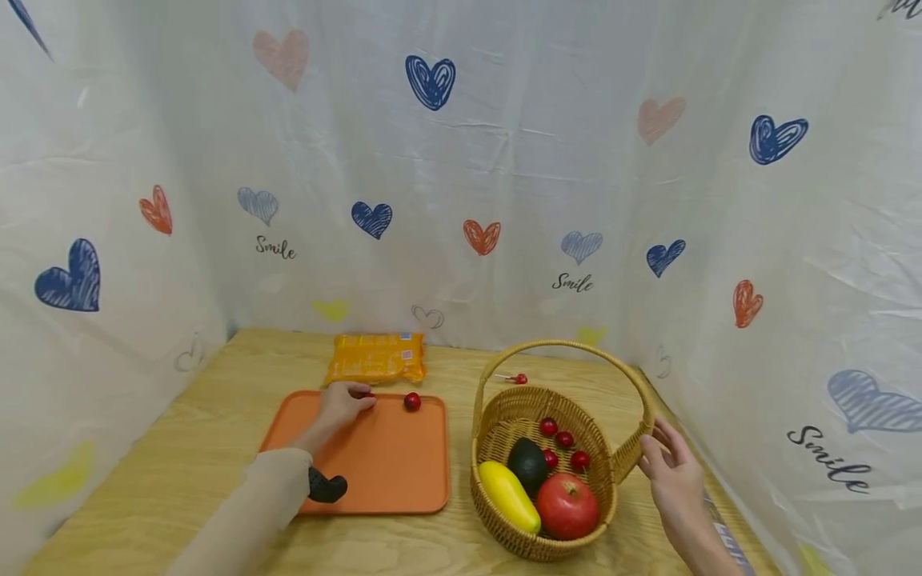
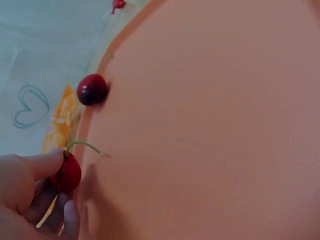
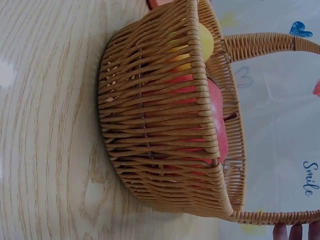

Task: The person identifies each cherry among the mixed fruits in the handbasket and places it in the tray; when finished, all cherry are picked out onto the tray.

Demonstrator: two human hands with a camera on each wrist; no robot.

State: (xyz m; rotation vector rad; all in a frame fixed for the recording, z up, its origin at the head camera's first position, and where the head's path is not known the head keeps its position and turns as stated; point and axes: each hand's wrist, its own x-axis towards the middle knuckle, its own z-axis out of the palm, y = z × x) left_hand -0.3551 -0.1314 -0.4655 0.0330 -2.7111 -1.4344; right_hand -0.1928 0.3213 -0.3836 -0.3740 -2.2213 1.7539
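Observation:
At the far edge of an orange tray point(image 1: 389, 472), my left hand point(image 1: 344, 406) pinches a red cherry point(image 2: 69, 172) with a green stem between thumb and fingers. A second, darker cherry point(image 1: 412, 402) lies on the tray just right of that hand. To the right of the tray stands a wicker basket point(image 1: 529, 548). It holds several cherries point(image 1: 565, 440), a dark green avocado point(image 1: 528, 466), a yellow papaya-like fruit point(image 1: 510, 498) and a red pomegranate-like fruit point(image 1: 568, 506). My right hand point(image 1: 677, 480) grips the lower right side of the basket's handle point(image 1: 632, 452); its fingertips show in the right wrist view.
An orange plastic packet point(image 1: 377, 358) lies behind the tray. Behind the basket is a small red item with a pale stick point(image 1: 519, 378). A white curtain point(image 1: 461, 160) printed with hearts encloses the wooden table point(image 1: 180, 472) at the back and sides.

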